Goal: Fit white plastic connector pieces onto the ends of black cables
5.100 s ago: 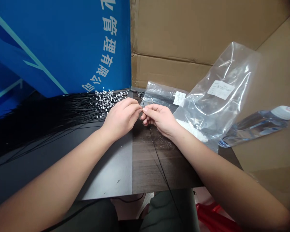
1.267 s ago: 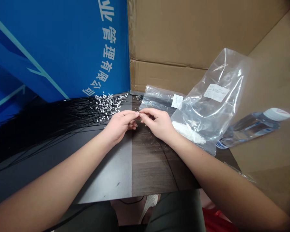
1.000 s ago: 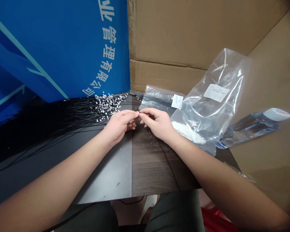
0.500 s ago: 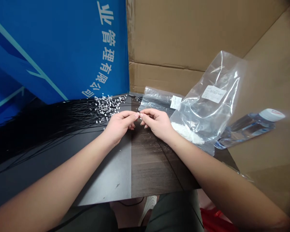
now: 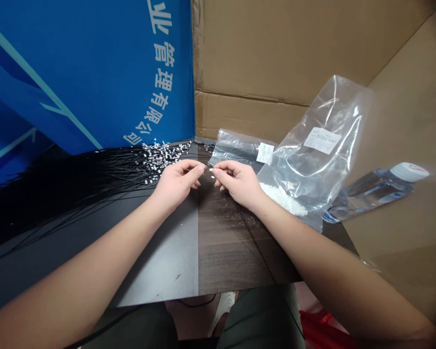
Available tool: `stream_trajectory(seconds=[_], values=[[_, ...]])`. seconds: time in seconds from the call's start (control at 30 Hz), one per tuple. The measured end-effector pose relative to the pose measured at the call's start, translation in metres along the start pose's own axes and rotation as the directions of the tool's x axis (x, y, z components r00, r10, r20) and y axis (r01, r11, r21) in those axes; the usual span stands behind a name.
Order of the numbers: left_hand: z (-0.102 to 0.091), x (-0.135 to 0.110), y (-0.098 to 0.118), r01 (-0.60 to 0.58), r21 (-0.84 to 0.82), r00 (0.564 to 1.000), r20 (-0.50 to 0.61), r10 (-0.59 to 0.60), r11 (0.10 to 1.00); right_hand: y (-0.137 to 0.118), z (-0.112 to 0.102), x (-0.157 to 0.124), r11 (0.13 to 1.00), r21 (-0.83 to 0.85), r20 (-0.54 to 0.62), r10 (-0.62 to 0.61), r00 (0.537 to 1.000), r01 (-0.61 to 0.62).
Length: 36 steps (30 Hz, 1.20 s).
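Over the tabletop, my left hand (image 5: 176, 182) is closed in a pinch, thumb against forefinger; whatever lies between the tips is too small to make out. Facing it across a small gap, my right hand (image 5: 240, 183) pinches a tiny white connector (image 5: 211, 170) at thumb and forefinger. Below that hand a thin black wire (image 5: 256, 242) runs down the table and over its front edge; its upper end is hidden by the hand. Just beyond my left hand lies a big bundle of black wires (image 5: 76, 179) with white connectors (image 5: 163, 157) on their ends.
Right of my hands stands a clear labelled bag (image 5: 323, 160) with small white pieces (image 5: 285, 198) at its bottom. Behind is a flatter clear bag (image 5: 236, 143). A water bottle (image 5: 378, 191) leans at the right by the cardboard wall (image 5: 254, 53). A blue panel (image 5: 94, 63) rises behind.
My two hands, fingertips together before, have drawn slightly apart. The tiny white connector now shows at my right fingertips.
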<state>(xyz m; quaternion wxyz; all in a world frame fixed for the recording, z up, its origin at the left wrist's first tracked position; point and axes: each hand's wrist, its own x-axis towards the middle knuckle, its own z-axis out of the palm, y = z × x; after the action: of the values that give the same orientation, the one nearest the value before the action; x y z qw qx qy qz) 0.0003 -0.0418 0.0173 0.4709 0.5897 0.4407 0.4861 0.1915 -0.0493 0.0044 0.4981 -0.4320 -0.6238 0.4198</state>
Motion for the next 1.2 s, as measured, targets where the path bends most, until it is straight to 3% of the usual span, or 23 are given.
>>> stream_trajectory(seconds=[0.17,0.47,0.63,0.9,1.2], values=[[-0.005,-0.002,0.003,-0.094,0.190,0.994,0.073,0.081,0.977,0.001,0.000,0.000,1.000,0.005,0.032,0.003,0.999,-0.003],[-0.006,-0.003,0.003,-0.327,0.461,0.944,0.130,0.302,0.825,0.002,0.000,-0.001,1.000,0.006,0.043,0.018,0.999,-0.018],[-0.006,-0.004,0.005,-0.352,0.496,0.934,0.140,0.327,0.794,0.001,0.001,-0.001,0.999,0.007,0.038,0.036,0.999,-0.037],[-0.006,-0.003,0.004,-0.332,0.447,0.942,0.122,0.311,0.831,-0.003,0.003,-0.001,0.994,0.084,0.048,0.067,0.997,-0.071],[-0.006,-0.003,0.007,-0.300,0.437,0.954,0.129,0.271,0.848,-0.008,0.005,-0.003,0.994,0.058,0.036,0.088,0.995,-0.090]])
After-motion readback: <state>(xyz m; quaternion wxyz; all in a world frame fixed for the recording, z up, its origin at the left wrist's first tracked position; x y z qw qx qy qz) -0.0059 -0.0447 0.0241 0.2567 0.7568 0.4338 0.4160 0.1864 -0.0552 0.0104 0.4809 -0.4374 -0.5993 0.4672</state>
